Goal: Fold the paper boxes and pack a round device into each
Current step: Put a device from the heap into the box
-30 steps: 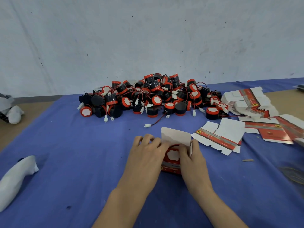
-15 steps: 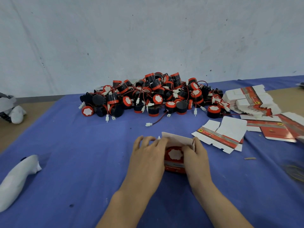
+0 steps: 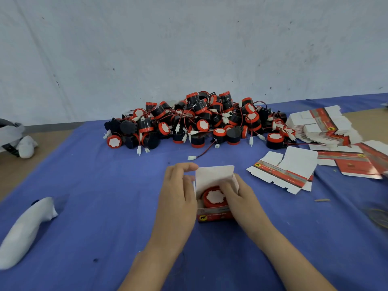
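Note:
A small red and white paper box [image 3: 213,214] stands on the blue cloth [image 3: 105,196] at the centre, its white lid flap [image 3: 214,175] upright at the back. Inside it lies a round device [image 3: 212,197] with a red rim and a white top. My left hand [image 3: 178,198] curls round the box's left side. My right hand [image 3: 241,200] grips the right wall, its fingertips reaching inside onto the device's edge. Behind lies a big pile of round devices [image 3: 199,122], black and red with wires.
A flat unfolded box [image 3: 287,169] lies to the right of my hands, with more flat boxes [image 3: 319,127] stacked behind it. A white cloth-like object [image 3: 27,227] lies at the left. A grey-white wall closes off the back.
The lid flap, tipped forward half a second ago, stands upright again. My right fingertips have moved into the box onto the device. The box has stayed in place.

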`<state>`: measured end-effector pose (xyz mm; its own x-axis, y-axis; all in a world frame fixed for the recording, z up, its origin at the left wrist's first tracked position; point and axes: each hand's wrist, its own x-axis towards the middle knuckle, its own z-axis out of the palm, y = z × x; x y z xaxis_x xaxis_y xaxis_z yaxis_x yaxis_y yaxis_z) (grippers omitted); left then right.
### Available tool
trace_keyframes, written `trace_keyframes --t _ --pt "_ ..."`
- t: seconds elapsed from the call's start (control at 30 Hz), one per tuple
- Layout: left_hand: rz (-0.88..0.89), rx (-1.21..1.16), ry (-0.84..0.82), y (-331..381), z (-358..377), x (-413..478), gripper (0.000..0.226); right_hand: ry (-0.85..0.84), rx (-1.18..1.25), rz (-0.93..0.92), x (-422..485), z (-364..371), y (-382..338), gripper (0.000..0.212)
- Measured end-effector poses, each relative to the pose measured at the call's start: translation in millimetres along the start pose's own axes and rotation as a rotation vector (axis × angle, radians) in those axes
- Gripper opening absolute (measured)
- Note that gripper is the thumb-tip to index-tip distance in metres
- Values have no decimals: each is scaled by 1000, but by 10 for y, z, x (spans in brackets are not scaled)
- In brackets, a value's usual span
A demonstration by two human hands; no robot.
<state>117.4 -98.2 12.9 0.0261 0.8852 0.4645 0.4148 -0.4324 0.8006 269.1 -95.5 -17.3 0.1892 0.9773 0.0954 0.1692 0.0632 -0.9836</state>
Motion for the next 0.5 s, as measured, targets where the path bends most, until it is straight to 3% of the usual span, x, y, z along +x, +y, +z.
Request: trace_keyframes --t 0.07,0.17,0.2,0.37,0.5 --pt "-87 -68 -27 -36 -30 16 28 -154 -10 -30 -13 -14 16 21" --pt "-165 -197 -25 -80 -74 62 24 -267 65 -9 -58 19 31 58" --pt "-180 -217 -18 -83 -91 93 22 -275 100 18 -74 30 28 61" --pt "-337 -324 -90 -139 -147 203 20 -270 107 60 -76 31 -43 54" --pt "-272 -236 -198 -205 -117 213 8 -376 175 -7 -74 25 -89 36"
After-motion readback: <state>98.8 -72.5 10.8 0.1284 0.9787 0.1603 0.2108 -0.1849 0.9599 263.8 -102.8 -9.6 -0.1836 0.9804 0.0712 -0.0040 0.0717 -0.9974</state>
